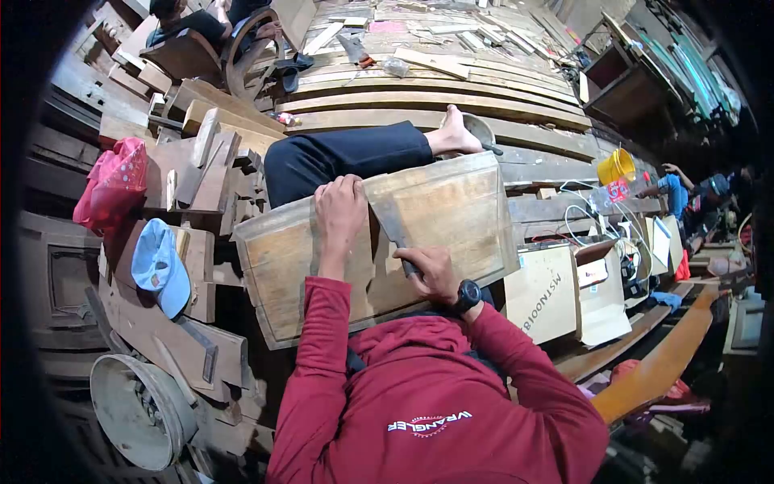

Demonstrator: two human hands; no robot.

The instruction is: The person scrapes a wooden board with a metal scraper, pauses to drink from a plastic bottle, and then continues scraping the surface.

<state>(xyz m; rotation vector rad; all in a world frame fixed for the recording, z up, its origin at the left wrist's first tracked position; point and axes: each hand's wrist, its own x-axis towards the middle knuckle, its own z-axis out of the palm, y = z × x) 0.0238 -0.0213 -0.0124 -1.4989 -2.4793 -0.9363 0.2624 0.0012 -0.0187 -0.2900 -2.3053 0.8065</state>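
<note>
A wooden panel (451, 206) with bevelled borders lies across my lap and rests against my bent leg. My left hand (340, 211) grips its far edge, fingers bent over the rim and forearm across the wood. In my right hand (432, 273) is the dark handle of a flat-bladed tool (390, 223). Its broad greyish blade points away from me, lying close over the panel near the middle, right of my left hand. A dark shadow or gap runs along the blade's left side. My right wrist wears a black watch.
On the left are stacked timber pieces (145, 302), a blue cap (160, 267), a red dotted cloth bag (113, 184) and a round bucket (141, 411). To the right sit cardboard boxes (542, 290), cables and a yellow bucket (616, 166). Other people are at both sides further off.
</note>
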